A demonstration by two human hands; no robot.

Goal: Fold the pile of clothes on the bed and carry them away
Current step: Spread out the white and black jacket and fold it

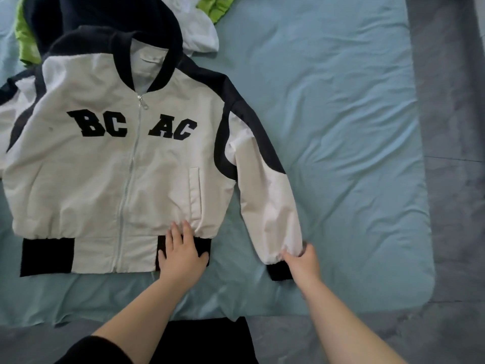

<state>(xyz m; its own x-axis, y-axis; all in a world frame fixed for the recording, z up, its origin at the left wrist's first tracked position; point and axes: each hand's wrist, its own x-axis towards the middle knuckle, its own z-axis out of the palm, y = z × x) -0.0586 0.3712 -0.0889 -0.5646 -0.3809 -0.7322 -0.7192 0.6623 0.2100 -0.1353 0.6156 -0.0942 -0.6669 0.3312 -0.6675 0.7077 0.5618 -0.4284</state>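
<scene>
Your white jacket [110, 166] says "BC AC" in black letters. It lies flat on the blue bed [341, 127], left of the middle. Your left hand [181, 254] presses flat on its bottom edge. Your right hand [301, 261] pinches the end of the sleeve [273, 206].

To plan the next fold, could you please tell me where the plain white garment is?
In the head view the white garment lies top centre on the bed, just right of the jacket's collar, beside green fabric.
</scene>
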